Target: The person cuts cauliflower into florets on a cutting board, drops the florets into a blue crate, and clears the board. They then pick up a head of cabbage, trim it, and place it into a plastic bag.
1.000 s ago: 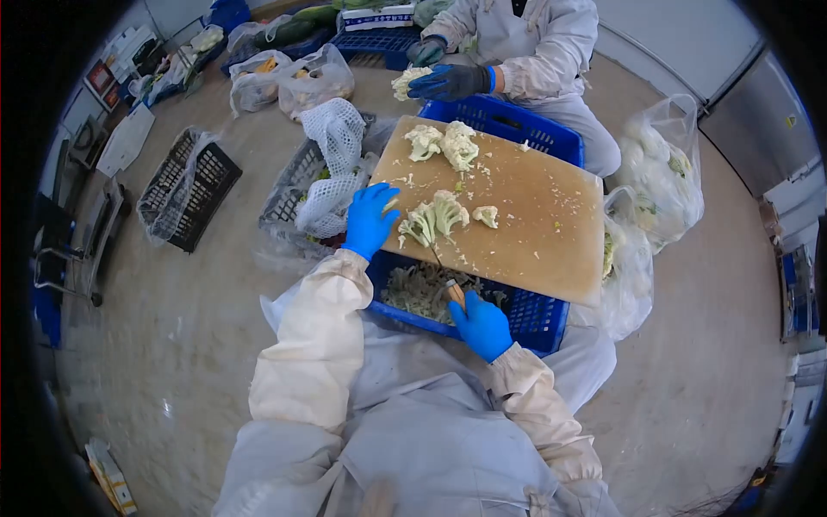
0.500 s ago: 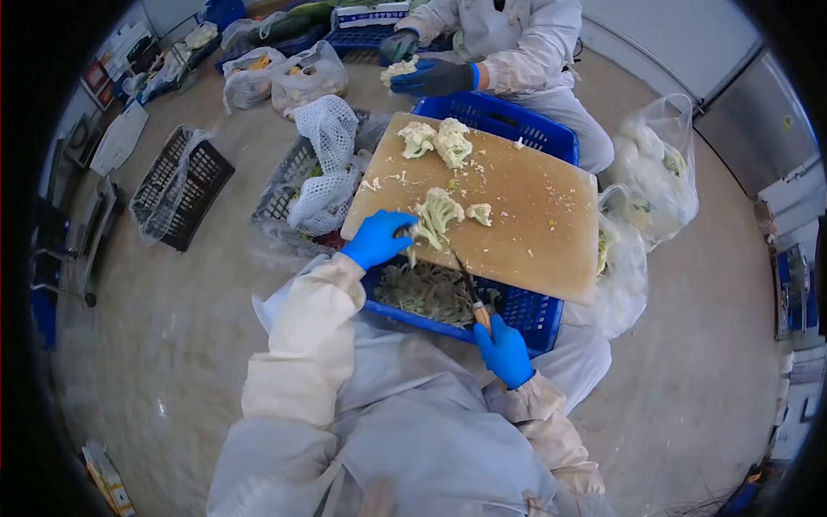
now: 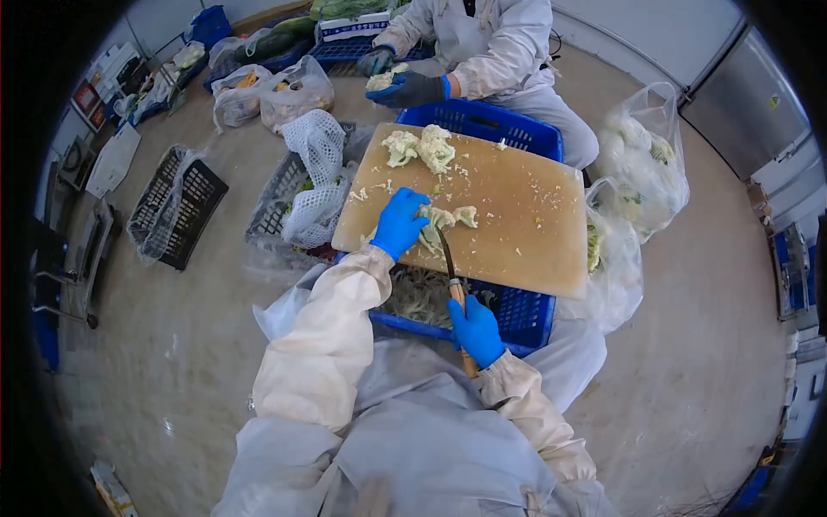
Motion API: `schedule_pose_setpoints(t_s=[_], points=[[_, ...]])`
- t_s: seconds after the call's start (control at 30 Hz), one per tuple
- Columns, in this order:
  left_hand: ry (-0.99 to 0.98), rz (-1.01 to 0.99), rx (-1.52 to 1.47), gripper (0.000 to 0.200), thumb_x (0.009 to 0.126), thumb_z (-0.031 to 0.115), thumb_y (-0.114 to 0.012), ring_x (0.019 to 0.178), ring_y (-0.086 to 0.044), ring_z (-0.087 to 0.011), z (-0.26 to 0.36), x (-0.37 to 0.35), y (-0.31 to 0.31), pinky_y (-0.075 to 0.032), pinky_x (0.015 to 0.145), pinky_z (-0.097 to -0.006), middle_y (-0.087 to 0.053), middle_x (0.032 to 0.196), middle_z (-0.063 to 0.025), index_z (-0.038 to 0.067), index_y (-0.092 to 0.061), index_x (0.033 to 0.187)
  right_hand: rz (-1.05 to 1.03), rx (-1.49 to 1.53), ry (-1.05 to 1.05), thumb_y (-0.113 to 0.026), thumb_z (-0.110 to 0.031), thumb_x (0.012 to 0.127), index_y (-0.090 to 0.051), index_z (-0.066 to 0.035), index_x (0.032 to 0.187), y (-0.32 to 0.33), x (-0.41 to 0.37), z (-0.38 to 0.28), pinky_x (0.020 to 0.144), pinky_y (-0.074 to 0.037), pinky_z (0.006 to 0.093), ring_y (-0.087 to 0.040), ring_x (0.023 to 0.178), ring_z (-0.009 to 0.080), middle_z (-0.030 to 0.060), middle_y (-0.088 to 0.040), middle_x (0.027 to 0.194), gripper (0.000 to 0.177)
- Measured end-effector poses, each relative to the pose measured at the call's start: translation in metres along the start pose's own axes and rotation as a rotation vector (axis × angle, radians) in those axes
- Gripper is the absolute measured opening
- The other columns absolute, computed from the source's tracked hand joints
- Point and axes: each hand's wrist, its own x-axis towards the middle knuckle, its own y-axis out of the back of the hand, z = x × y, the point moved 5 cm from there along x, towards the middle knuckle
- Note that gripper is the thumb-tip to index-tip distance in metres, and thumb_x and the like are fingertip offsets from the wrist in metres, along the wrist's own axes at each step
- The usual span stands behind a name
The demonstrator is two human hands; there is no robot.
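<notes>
On a worn cutting board (image 3: pixel 525 220) lies a cauliflower piece (image 3: pixel 433 234), its pale stalk toward me and its florets to the right. My left hand (image 3: pixel 400 224), in a blue glove, grips the left side of this piece; its fingertips are partly hidden. In my right hand (image 3: pixel 476 331), also gloved in blue, is the wooden handle of a knife (image 3: pixel 457 297). The knife's dark, curved blade points away from me, its tip against the cauliflower piece. Two cauliflower chunks (image 3: pixel 436 148) rest near the board's far edge, with crumbs scattered around.
The board lies across a blue crate (image 3: pixel 544 323) with trimmings (image 3: pixel 422 293) inside. Opposite, a co-worker's gloved hands hold cauliflower (image 3: pixel 383 79). Bagged cauliflower (image 3: pixel 642 164) stands at right. To the left are a grey crate (image 3: pixel 271 202) with white netting and a black crate (image 3: pixel 181 215).
My left hand has moved up and right onto the cauliflower piece. The knife has turned more upright, with its blade now at the piece. The view has shifted slightly.
</notes>
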Motion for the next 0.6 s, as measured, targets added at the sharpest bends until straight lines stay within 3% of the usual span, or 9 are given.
schedule_pose_setpoints(t_s=[0.1, 0.23, 0.3, 0.37, 0.47, 0.53, 0.6], points=[[-0.001, 0.060, 0.032, 0.035, 0.067, 0.006, -0.067, 0.089, -0.053, -0.0304, 0.007, -0.004, -0.001, -0.045, 0.077, -0.0374, -0.050, 0.097, -0.0114, 0.009, -0.058, 0.101, 0.047, -0.082, 0.082, -0.047, -0.035, 0.090, -0.049, 0.002, 0.080, 0.000, 0.004, 0.001, 0.046, -0.045, 0.0439, -0.058, 0.049, 0.0333, 0.0195, -0.056, 0.058, 0.039], [-0.029, 0.087, 0.063, 0.035, 0.066, 0.004, -0.067, 0.090, -0.052, -0.0308, 0.012, -0.005, -0.002, -0.044, 0.077, -0.0370, -0.050, 0.096, -0.0113, 0.009, -0.059, 0.100, -0.023, -0.061, 0.034, -0.047, -0.036, 0.089, -0.049, 0.003, 0.080, 0.002, 0.017, 0.002, 0.048, -0.046, 0.0447, -0.058, 0.049, 0.0346, 0.0207, -0.056, 0.058, 0.040], [-0.036, 0.083, 0.048, 0.035, 0.066, 0.005, -0.067, 0.092, -0.052, -0.0316, 0.006, -0.006, -0.007, -0.044, 0.080, -0.0383, -0.051, 0.099, -0.0120, 0.010, -0.059, 0.100, 0.007, -0.114, 0.204, -0.048, -0.035, 0.089, -0.049, 0.004, 0.080, 0.000, 0.036, 0.012, 0.049, -0.046, 0.0446, -0.059, 0.051, 0.0347, 0.0222, -0.056, 0.059, 0.040], [-0.046, 0.081, 0.032, 0.035, 0.066, 0.007, -0.068, 0.095, -0.051, -0.0323, -0.003, -0.004, -0.010, -0.043, 0.083, -0.0396, -0.051, 0.101, -0.0127, 0.010, -0.059, 0.099, -0.012, -0.157, 0.200, -0.048, -0.035, 0.089, -0.049, 0.004, 0.080, 0.013, 0.020, 0.011, 0.050, -0.046, 0.0452, -0.058, 0.052, 0.0360, 0.0231, -0.056, 0.060, 0.039], [-0.031, 0.089, -0.105, 0.035, 0.066, 0.004, -0.067, 0.091, -0.054, -0.0294, -0.013, -0.001, -0.005, -0.045, 0.078, -0.0368, -0.053, 0.099, -0.0120, 0.009, -0.060, 0.100, -0.072, -0.242, 0.096, -0.049, -0.035, 0.088, -0.049, 0.003, 0.082, 0.023, -0.004, 0.022, 0.050, -0.045, 0.0463, -0.057, 0.055, 0.0391, 0.0242, -0.057, 0.062, 0.039], [0.010, 0.095, -0.191, 0.031, 0.069, 0.002, -0.066, 0.081, -0.058, -0.0213, -0.014, -0.003, 0.007, -0.048, 0.069, -0.0306, -0.055, 0.094, -0.0086, 0.009, -0.062, 0.099, 0.000, -0.288, 0.141, -0.051, -0.036, 0.088, -0.049, 0.002, 0.083, 0.025, -0.012, 0.026, 0.049, -0.044, 0.0472, -0.057, 0.056, 0.0405, 0.0243, -0.057, 0.062, 0.038], [0.067, 0.065, -0.204, 0.029, 0.070, 0.001, -0.065, 0.078, -0.058, -0.0192, -0.016, -0.004, 0.010, -0.048, 0.069, -0.0294, -0.056, 0.089, -0.0078, 0.008, -0.063, 0.097, 0.063, -0.270, 0.215, -0.051, -0.036, 0.087, -0.048, 0.000, 0.083, 0.021, -0.010, 0.017, 0.049, -0.044, 0.0485, -0.057, 0.057, 0.0404, 0.0243, -0.056, 0.062, 0.036]])
